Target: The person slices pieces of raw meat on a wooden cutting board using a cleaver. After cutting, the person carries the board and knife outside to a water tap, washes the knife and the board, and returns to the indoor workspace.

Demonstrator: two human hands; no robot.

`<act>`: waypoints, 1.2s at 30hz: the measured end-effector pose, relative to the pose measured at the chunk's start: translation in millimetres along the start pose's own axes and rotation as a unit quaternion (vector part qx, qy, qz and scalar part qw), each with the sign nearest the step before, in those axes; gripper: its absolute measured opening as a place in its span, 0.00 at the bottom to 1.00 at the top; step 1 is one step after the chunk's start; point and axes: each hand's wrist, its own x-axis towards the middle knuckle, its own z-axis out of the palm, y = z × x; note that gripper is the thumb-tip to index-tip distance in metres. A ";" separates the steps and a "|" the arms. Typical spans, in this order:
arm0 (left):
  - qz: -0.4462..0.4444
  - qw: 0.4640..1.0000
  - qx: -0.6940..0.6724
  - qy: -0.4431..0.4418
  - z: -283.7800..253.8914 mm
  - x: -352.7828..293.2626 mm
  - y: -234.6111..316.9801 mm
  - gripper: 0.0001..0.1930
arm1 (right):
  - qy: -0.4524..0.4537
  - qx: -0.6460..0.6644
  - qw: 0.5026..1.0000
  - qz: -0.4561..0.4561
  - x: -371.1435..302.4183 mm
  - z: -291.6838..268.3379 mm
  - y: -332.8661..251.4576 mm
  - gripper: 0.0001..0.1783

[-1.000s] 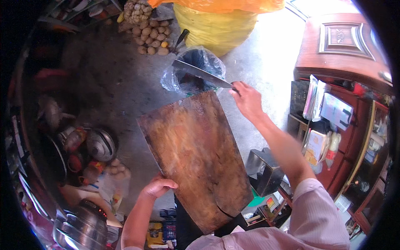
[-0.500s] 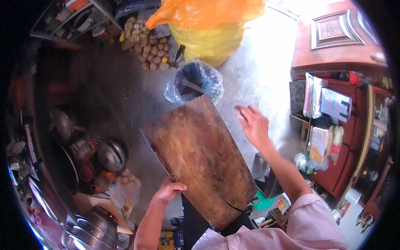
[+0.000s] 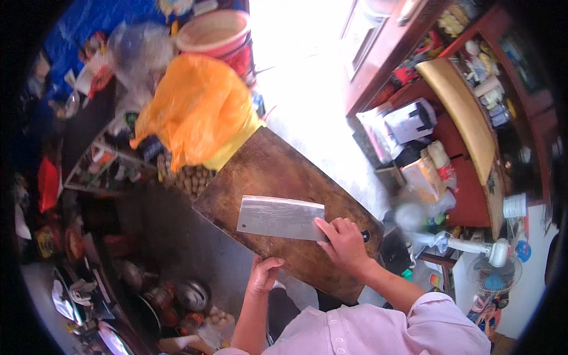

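Above a dim floor (image 3: 157, 216), the right grip (image 3: 347, 245) is holding, fingers curled closed, the mid-frame cleaver (image 3: 279, 219) (probably stiff and blade-heavy, best taken by its handle (image 3: 365, 236)) over a wooden board (image 3: 254, 163), whose lower-left edge the left grip (image 3: 264, 273) is touching, how tightly I cannot tell.

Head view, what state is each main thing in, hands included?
Cleaver: in the right hand, broad side showing
Cutting board: stained, its edge gripped by the left hand
Right hand: closed on the handle
Left hand: thumb over the board's edge
Orange bag: crumpled
Pink tub: uncovered
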 end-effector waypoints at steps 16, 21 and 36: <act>0.024 0.990 -0.045 -0.131 255.7 189.6 112.8 0.22 | 0.016 -0.010 1.000 0.023 181.9 -179.4 124.8 0.21; 0.020 0.989 -0.050 -0.140 306.1 314.2 202.1 0.17 | 0.204 -0.068 0.965 0.148 305.5 -226.2 234.5 0.21; 0.082 0.992 -0.018 -0.094 490.0 685.9 407.2 0.13 | 0.171 0.271 0.863 0.390 658.8 -186.1 519.6 0.29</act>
